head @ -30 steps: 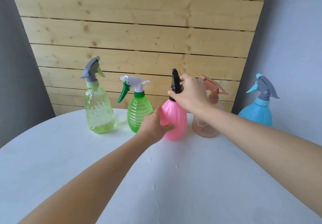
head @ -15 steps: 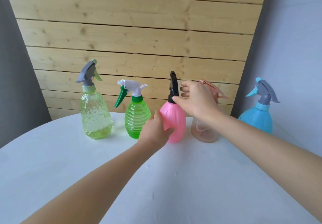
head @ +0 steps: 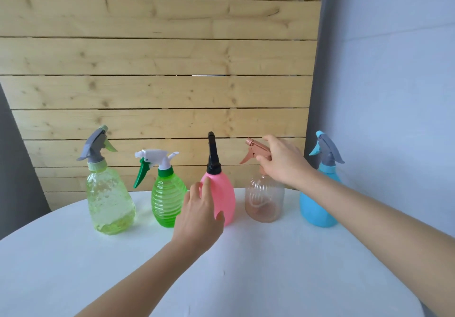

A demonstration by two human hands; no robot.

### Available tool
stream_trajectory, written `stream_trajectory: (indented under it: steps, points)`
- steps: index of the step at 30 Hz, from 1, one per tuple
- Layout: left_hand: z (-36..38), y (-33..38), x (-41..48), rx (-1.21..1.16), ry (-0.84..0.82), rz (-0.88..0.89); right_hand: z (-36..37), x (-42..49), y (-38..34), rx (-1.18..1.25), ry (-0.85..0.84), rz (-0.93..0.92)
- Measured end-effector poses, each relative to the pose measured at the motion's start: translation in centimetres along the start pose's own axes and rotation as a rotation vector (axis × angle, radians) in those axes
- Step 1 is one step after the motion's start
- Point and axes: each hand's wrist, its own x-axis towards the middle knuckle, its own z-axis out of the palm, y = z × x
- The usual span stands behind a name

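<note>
Pink bottle (head: 222,193) stood upright in the middle of a row of five, at the far side of the white table (head: 270,267), its black sprayer (head: 212,154) pointing straight up. The left hand (head: 198,218) lay against the bottle's left and front side. Its fingers (head: 206,187) were fairly straight and loose along the shoulder and the thumb rested low on the belly, so it touched rather than clasped.

Just beside it on the right, apart from it, stood the brown bottle (head: 264,203), clear and ribbed, with a little brownish liquid at the bottom. The right hand (head: 283,161) was curled round its neck and the back of its brown sprayer (head: 254,150), whose trigger pointed left towards the pink one. The bottle's base sat on the table.

Further out, the green bottle (head: 167,201) with a white and green sprayer stood to the left, partly behind the left hand. Beyond it stood the yellow bottle (head: 109,203) with a grey head. The blue bottle (head: 317,208) ended the row on the right, partly hidden by the right forearm. Wooden planks (head: 160,58) ran across behind them, with a pale wall (head: 394,70) to the right.
</note>
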Motion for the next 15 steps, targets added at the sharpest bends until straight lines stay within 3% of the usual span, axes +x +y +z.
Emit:
stream_trajectory:
  steps: [15]
  points:
    - [-1.2, 1.1, 0.0, 0.019, -0.059, -0.079, -0.3, -0.8, 1.3, 0.253, 0.260, -0.038]
